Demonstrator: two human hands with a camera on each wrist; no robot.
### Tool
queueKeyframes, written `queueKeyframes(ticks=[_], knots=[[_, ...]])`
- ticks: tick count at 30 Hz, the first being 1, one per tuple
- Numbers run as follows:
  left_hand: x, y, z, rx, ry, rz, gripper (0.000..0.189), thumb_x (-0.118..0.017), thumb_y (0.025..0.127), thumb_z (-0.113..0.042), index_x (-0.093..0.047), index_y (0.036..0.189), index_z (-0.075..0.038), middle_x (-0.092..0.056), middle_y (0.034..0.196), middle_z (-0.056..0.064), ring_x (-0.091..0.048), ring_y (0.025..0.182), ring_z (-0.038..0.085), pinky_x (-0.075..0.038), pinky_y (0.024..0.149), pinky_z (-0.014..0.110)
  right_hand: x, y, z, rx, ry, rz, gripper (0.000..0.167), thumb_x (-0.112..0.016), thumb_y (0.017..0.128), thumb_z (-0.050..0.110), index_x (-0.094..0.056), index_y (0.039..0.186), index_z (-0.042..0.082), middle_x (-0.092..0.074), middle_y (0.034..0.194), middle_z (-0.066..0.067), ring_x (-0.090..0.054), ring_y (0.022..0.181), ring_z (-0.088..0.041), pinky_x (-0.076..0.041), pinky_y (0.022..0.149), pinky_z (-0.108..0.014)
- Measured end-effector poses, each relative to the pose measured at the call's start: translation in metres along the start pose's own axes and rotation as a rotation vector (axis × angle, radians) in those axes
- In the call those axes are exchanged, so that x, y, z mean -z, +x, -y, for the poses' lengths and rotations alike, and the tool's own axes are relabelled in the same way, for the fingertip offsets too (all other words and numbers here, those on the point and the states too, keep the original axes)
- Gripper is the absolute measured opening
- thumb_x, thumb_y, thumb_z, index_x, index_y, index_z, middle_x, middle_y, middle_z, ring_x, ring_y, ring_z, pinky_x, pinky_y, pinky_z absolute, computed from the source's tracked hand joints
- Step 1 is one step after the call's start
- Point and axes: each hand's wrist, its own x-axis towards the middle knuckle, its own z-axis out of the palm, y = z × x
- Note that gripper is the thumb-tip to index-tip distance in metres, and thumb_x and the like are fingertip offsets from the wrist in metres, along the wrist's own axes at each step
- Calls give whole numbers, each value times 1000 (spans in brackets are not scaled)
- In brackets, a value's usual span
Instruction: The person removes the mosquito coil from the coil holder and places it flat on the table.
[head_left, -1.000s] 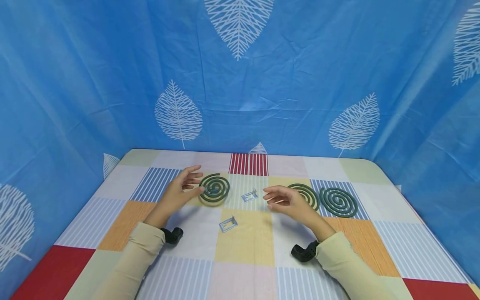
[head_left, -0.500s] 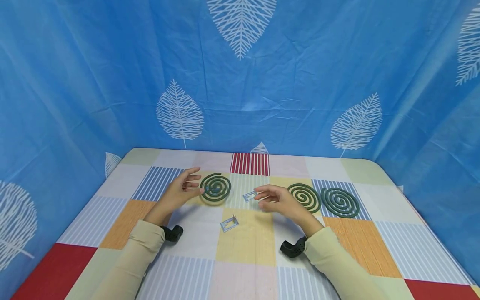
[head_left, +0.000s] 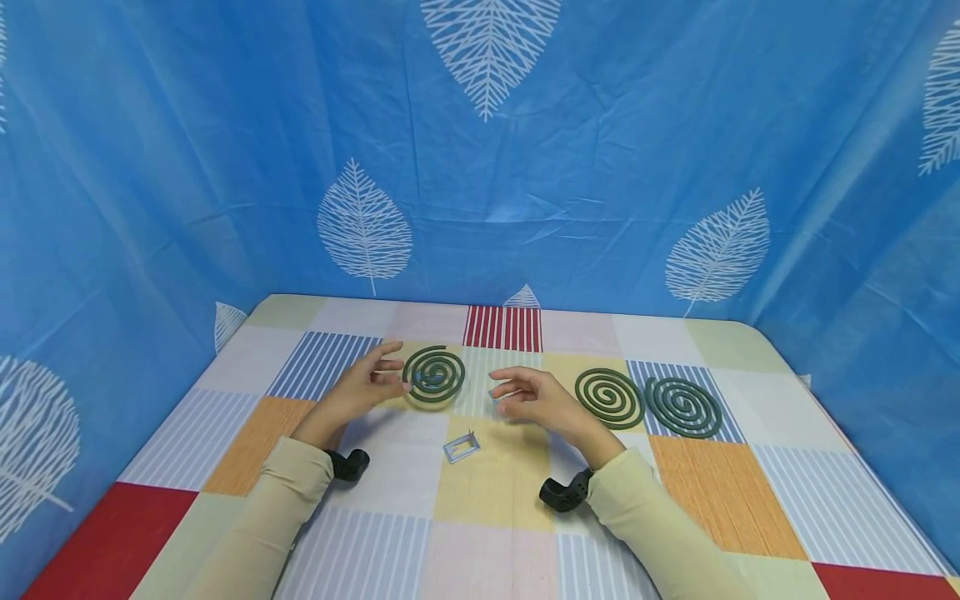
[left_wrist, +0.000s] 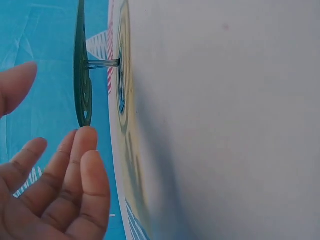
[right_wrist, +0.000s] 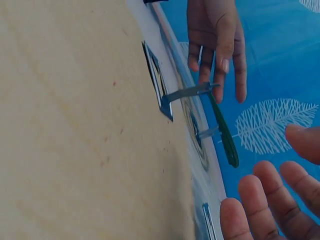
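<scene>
A green mosquito coil (head_left: 434, 374) lies raised off the table on a small metal stand (left_wrist: 102, 64). My left hand (head_left: 360, 390) is beside its left edge, fingers spread and thumb apart; in the left wrist view the fingertips (left_wrist: 89, 135) come right at the coil's lower edge. Nothing is held in it. My right hand (head_left: 542, 400) hovers, fingers relaxed and holding nothing, over a second metal stand (right_wrist: 209, 222) that it mostly hides in the head view. Nearer me sits another metal stand (head_left: 465, 457), its prong upright.
Two more mosquito coils, one (head_left: 609, 398) and another (head_left: 683, 407), lie flat side by side at the right. The table has a patchwork cloth (head_left: 495, 500). Blue leaf-print curtains (head_left: 570, 167) stand at the back and both sides.
My right hand has moved left, away from the two flat coils and over the farther bare stand. The left hand has stayed almost still beside the raised coil.
</scene>
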Motion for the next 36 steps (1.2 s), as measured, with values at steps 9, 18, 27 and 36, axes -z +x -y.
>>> queueKeyframes(ticks=[9, 18, 27, 36], knots=[[-2, 0, 1, 78, 50, 16, 79, -71, 104, -11, -26, 166, 9, -58, 142, 35, -63, 124, 47, -57, 84, 40, -16, 15, 0, -46, 57, -23, 62, -68, 99, 0, -44, 155, -14, -63, 131, -34, -69, 96, -16, -62, 87, -36], [-6, 2, 2, 119, 22, 40, 82, -72, 101, -9, -25, 164, 13, -68, 124, 32, -70, 93, 25, -55, 73, 31, -26, 28, -2, -69, 35, -100, 60, -69, 98, 0, -49, 153, -11, -66, 125, -30, -70, 95, -18, -62, 87, -36], [-8, -1, -3, 123, 31, 77, 82, -71, 103, -10, -22, 165, 13, -74, 108, 23, -68, 87, 19, -53, 71, 28, -31, 41, 1, -113, 1, -107, 58, -70, 100, -1, -49, 153, -10, -69, 120, -24, -71, 93, -18, -63, 88, -35], [-8, 0, -4, 114, 0, 84, 82, -69, 103, -6, -20, 165, 15, -73, 98, 18, -60, 77, 14, -49, 67, 28, -33, 56, -1, -145, -15, -110, 59, -70, 101, -2, -48, 156, -9, -70, 115, -21, -71, 91, -18, -64, 85, -35]])
